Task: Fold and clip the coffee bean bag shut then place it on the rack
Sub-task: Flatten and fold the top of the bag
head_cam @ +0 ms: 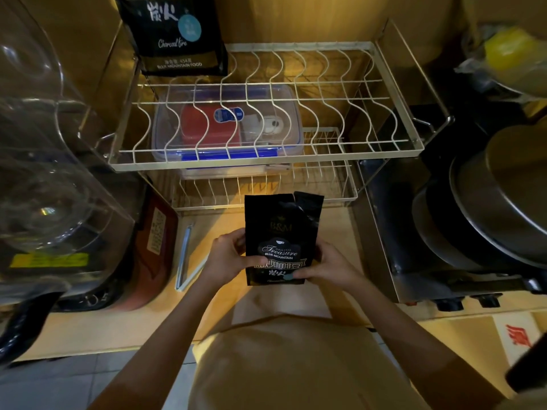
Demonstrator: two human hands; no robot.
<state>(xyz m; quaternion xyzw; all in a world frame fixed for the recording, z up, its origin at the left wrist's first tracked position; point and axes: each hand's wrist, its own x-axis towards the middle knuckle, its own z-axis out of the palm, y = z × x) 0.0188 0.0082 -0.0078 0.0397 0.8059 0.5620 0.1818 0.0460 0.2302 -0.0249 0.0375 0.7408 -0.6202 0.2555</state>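
Upright between both, coffee bean bag [281, 241], left hand [228, 255] and right hand [322, 266] gripping its sides.

1. A clear plastic box [228, 125] with blue clips sits under the upper wire shelf, toward twelve o'clock; a red packet and small white items show inside it.
2. A second black bag [174, 34] stands upright at eleven o'clock, printed "Charcoal fire".
3. A clear glass jug [44, 161] fills the nine o'clock side, standing on a dark base with a yellow label.
4. A dark red pouch [154, 250] leans just beside that base, at about eight o'clock.
5. Stacked dark pans [488, 220] lie tilted at three o'clock.
6. Something yellow wrapped in plastic [512, 51] sits at two o'clock, blurred.
7. A cardboard sheet [515, 335] with red print lies at four o'clock.
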